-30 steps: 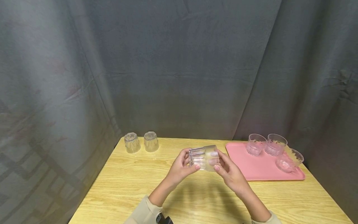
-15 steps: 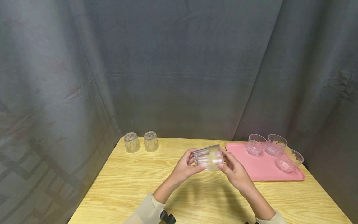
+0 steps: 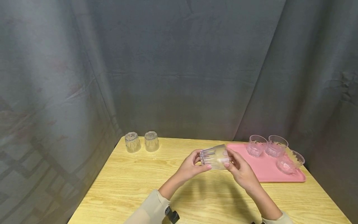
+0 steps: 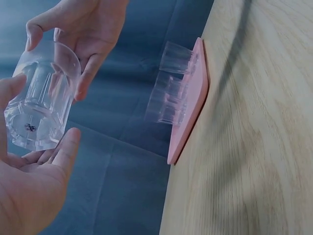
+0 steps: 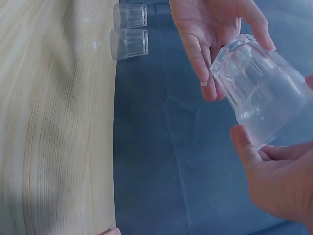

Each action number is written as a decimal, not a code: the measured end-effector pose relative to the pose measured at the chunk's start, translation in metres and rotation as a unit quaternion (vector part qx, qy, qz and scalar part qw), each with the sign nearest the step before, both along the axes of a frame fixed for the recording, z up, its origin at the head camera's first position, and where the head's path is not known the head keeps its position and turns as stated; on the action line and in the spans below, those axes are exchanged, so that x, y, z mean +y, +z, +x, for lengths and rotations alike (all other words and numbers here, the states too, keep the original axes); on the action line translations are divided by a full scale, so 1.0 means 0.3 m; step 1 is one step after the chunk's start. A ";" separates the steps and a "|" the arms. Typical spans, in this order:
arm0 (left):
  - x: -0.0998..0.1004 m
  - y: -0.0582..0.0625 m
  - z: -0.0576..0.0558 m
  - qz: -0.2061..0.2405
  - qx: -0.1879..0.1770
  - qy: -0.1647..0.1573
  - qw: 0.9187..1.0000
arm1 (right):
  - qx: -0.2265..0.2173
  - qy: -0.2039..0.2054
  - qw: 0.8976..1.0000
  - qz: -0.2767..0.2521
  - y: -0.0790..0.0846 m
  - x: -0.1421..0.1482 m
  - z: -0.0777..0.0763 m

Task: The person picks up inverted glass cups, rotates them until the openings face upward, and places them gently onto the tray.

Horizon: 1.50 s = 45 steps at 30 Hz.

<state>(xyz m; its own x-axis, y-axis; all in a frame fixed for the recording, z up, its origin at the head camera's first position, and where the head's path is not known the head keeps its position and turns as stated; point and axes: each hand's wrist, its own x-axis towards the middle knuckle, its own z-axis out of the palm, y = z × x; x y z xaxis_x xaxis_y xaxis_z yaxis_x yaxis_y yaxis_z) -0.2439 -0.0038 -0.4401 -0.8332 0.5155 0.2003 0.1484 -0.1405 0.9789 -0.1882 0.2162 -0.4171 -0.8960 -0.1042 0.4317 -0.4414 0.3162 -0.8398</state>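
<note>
Both hands hold one clear drinking glass [image 3: 214, 157] above the table, tipped on its side. Its faceted base points left and its smooth rim end points right. My left hand [image 3: 190, 166] grips the base end, thumb along the near side. At the rim end my right hand [image 3: 242, 171] pinches the glass between thumb and fingers. In the left wrist view the glass [image 4: 44, 98] sits between the two hands, with a small dark mark on its bottom. The right wrist view shows the glass [image 5: 261, 90] with a frosted-looking wall toward the rim.
Two glasses, one [image 3: 132, 142] beside another [image 3: 152, 141], stand upside down at the table's back left. A pink tray [image 3: 268, 177] lies at the right, bearing three upright glasses [image 3: 255, 149]. Grey curtains [image 3: 179, 68] hang behind and beside the wooden table [image 3: 126, 177].
Both hands have carried the glass a little to the right, toward the tray, its rim end tilting slightly upward. The other glasses and the tray stay where they were.
</note>
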 end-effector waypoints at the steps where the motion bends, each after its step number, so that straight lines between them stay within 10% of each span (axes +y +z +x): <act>1: 0.004 -0.001 -0.003 -0.002 0.002 0.000 1.000 | -0.001 -0.007 1.000 0.007 0.002 0.005 0.000; 32: 0.110 -0.053 -0.080 -0.129 0.045 0.020 0.990 | -0.101 -0.123 0.975 0.153 0.033 0.178 -0.017; 45: 0.196 -0.094 -0.100 -0.206 0.083 0.036 0.974 | -0.123 -0.146 0.963 0.192 0.032 0.273 -0.029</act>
<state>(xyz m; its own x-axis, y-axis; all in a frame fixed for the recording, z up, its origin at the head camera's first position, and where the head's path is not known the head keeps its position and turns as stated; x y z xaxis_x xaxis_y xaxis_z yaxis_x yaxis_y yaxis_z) -0.2740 0.0550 -0.4684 -0.8435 0.5227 0.1234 0.3043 0.2759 0.9117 -0.1968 0.2980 -0.4076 -0.9813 0.0581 0.1833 -0.0899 0.7040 -0.7045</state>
